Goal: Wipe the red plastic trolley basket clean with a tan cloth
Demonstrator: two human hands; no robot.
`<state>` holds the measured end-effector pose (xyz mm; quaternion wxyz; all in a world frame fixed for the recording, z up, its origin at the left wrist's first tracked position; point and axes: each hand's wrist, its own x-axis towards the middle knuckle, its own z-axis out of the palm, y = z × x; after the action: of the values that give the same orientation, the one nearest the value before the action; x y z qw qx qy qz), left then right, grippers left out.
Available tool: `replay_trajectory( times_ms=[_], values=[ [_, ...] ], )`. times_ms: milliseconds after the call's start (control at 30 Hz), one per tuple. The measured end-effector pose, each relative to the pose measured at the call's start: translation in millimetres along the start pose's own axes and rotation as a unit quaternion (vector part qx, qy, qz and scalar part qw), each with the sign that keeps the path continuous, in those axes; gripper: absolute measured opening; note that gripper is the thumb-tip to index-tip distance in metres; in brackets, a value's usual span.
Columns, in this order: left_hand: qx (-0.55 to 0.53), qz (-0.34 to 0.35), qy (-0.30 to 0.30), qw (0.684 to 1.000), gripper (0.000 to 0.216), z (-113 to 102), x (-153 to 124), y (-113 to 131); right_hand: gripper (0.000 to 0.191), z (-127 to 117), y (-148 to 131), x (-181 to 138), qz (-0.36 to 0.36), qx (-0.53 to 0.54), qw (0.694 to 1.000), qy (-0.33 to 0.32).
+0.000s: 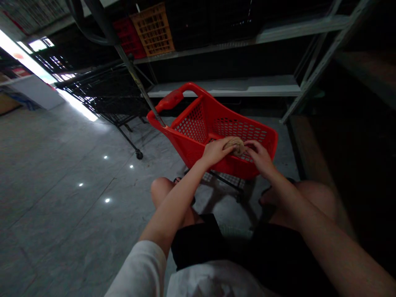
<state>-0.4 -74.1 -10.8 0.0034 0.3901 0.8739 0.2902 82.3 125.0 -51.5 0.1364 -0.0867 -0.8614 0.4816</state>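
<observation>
One tan bundle (236,144) is over the near side of a red shopping cart (187,148), clasped in the grip of the left hand (217,152); the right hand (260,159) curls at its right edge, but whether that grip pinches it I cannot tell

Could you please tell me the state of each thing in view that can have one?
Red plastic shopping cart: upright on the floor, open-topped.
Tan rounded bundle: held up at the red cart's basket.
Left hand: gripping the bundle.
Right hand: fingers bent at the bundle's edge; contact hard to tell.
Black wire shopping cart: standing on the floor; contents too dark to tell.
Orange lattice plastic crate: set on grey metal shelving.
</observation>
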Motion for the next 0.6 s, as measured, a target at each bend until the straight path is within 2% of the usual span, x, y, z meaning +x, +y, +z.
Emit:
replay_trajectory(
  times_ms=[67, 167, 267, 333, 400, 467, 600],
  values=[
    [-0.014, 0.003, 0.09, 0.996, 0.042, -6, -5, -7, 0.028, -8, 7, -5, -0.044, -0.138, 0.988, -0.062],
    [0.056, -0.059, 0.239, 0.968, 0.042, -29, -21, -19, 0.046, -16, 9, -14, -0.054, -0.309, 0.939, -0.139],
    [0.146, -0.089, 0.292, 0.941, 0.041, -52, -41, -35, 0.053, -15, 3, -18, -0.039, -0.39, 0.911, -0.126],
    [0.185, -0.099, 0.268, 0.94, 0.033, -53, -52, -41, 0.055, -11, -1, -19, -0.035, -0.415, 0.903, -0.106],
    [0.218, -0.099, 0.214, 0.947, 0.029, -38, -57, -38, 0.056, -7, -4, -20, -0.035, -0.426, 0.899, -0.096],
    [0.234, -0.077, 0.164, 0.955, 0.03, -8, -56, -24, 0.056, -5, -4, -19, -0.039, -0.432, 0.895, -0.101],
    [0.204, 0.011, 0.106, 0.973, 0.033, 56, -36, 19, 0.057, -6, -1, -15, -0.05, -0.431, 0.895, -0.101]
  ],
)
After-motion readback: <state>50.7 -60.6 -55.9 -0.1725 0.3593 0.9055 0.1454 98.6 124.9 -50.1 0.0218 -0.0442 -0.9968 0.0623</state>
